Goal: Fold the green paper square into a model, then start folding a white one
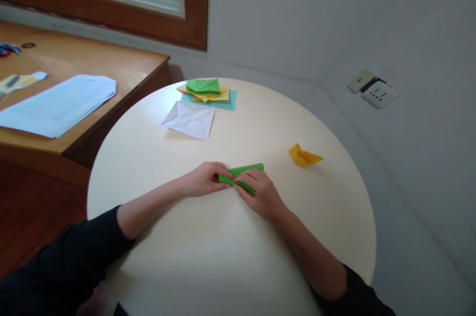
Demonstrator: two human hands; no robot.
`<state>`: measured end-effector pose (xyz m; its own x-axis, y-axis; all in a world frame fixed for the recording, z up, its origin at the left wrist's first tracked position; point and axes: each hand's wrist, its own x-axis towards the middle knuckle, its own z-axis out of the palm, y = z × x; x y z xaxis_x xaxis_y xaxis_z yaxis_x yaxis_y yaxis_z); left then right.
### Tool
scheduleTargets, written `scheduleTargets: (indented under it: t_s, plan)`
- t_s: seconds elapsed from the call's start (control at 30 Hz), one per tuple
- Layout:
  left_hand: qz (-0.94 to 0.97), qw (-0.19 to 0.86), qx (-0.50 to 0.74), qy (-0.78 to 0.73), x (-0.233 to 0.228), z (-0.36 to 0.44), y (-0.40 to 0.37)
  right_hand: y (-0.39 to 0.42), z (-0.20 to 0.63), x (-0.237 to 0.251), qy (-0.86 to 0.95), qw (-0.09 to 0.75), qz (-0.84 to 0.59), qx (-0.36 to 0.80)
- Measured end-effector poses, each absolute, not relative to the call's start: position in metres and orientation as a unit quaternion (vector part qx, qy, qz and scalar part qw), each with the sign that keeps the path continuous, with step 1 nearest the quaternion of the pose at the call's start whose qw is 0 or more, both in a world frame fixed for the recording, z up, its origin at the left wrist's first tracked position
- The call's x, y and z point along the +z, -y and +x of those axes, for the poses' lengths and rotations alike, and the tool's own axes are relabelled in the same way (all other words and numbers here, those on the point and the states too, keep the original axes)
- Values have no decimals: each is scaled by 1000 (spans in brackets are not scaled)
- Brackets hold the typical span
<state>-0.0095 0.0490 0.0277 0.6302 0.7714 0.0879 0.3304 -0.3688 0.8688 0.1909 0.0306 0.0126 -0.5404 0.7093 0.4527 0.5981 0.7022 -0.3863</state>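
A folded sheet of green paper (246, 169) is held between my two hands, over the middle of the round white table (208, 246). My left hand (203, 178) pinches its left end, thumb and fingers closed on it. On the right side, my right hand (260, 192) grips the lower flap, its fingertips close to those of the left. Part of the paper is hidden behind the fingers. To the right lies a small folded yellow paper boat (305, 156), apart from both hands.
Beyond my hands lies a creased white paper (189, 119). Behind it sits a stack of yellow and blue papers (230, 100) topped by a folded green piece (203, 86). A wooden desk (137, 65) with printed sheets (63, 102) stands at left; a wall with a socket (380, 93) is at right.
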Motion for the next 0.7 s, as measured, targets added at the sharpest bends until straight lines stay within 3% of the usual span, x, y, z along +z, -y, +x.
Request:
scheduleTargets:
  t_s: [0.23, 0.5, 0.7]
  plan:
    - [823, 378, 235, -352, 18, -11, -52, -33, 191, 9, 871, 282, -381, 128]
    - [891, 185, 247, -333, 18, -19, -58, -35, 192, 8, 857, 283, -403, 151]
    - [918, 135, 211, -306, 22, -18, -59, -35, 192, 9, 858, 280, -409, 136]
